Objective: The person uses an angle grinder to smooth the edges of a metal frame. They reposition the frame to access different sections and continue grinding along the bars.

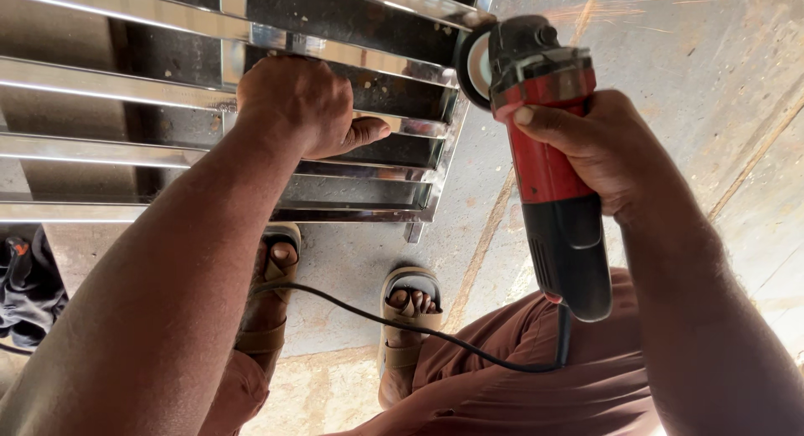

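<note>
1. Grinding step in hand, judging by the sparks streaking away past the right hand (pixel 615 151).
2. Right hand closed around the red-and-black angle grinder (pixel 548 164), thumb lying along the red body, black grip end trailing below the palm.
3. Grinder disc (pixel 475 65) just beyond the fingertips, touching the corner of the shiny steel frame (pixel 352 63) where an end bar meets the rails.
4. Left hand (pixel 300 101) pressed down on a frame rail, fingers curled over it, thumb stretched toward the grinder; steadying the work, not lifting it.
5. Black power cord (pixel 402 323) hanging from the grinder's tail, looping under both forearms and across the sandalled feet (pixel 409 306).
6. Next move, as a judgement: calls for keeping the disc flat to the joint, easing along the corner seam, holding the left thumb well clear of the wheel and the cord away from the sparks.
</note>
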